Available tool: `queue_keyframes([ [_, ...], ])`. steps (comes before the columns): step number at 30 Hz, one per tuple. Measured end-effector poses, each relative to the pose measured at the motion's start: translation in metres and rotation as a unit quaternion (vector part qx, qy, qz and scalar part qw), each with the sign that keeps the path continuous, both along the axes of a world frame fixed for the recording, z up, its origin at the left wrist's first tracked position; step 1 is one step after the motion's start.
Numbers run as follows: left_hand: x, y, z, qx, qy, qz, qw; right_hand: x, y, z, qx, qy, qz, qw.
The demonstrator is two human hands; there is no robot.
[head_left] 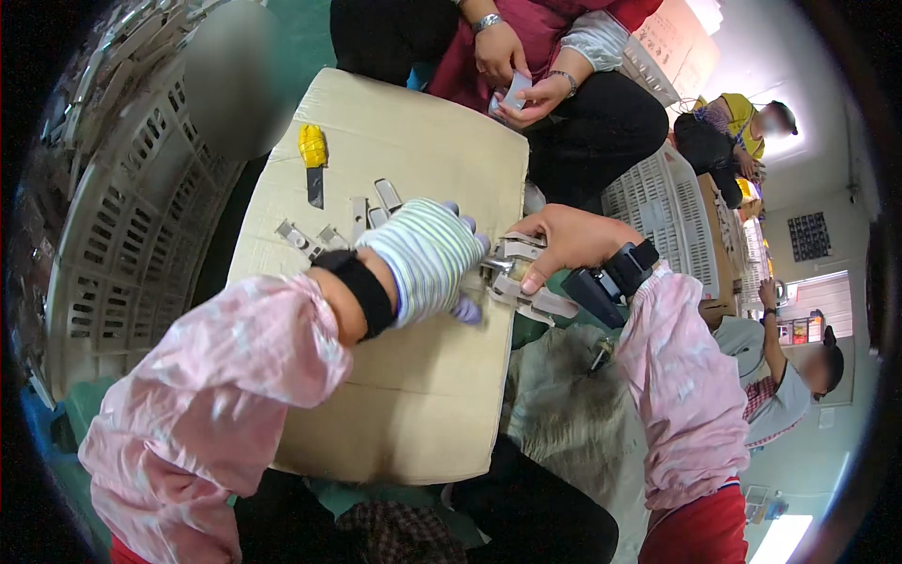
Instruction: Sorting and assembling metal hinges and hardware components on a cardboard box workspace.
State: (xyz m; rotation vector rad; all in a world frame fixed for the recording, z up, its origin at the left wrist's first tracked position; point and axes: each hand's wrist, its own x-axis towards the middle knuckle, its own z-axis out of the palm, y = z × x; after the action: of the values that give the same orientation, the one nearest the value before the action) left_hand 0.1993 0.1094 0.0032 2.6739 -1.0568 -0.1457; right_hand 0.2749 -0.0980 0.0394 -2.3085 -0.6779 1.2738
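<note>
Far left, a white slotted crate (141, 202) is running into the dark rim, a grey blur covering part; on cardboard (404, 414), loose metal clips (360, 216) are lying partly behind the striped-gloved left hand (427, 249), its fingers curling, grip impossible to tell. Bare right hand (570, 242) is pinching metal pieces (547, 303) at the cardboard's right edge, fingertips partly hidden; upper right, a carton (678, 45) is showing print too small to read.

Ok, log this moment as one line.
right hand: holding metal parts | left hand: gloved, close by | yellow-handled blade: lying on cardboard
</note>
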Motion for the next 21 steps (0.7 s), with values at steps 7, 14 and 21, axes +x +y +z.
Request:
queue_keyframes([
  [7,0.009,-0.027,-0.016,0.0,-0.022,0.012,1.0,0.008,0.001,0.012,-0.054,0.079,-0.039,0.995],
  [14,0.025,-0.032,-0.021,-0.006,0.024,0.045,0.999,0.03,-0.003,-0.008,-0.043,0.121,-0.02,0.991],
  [21,0.04,-0.045,-0.013,0.063,0.084,0.045,0.993,0.034,-0.021,-0.014,0.005,0.033,-0.028,0.999],
])
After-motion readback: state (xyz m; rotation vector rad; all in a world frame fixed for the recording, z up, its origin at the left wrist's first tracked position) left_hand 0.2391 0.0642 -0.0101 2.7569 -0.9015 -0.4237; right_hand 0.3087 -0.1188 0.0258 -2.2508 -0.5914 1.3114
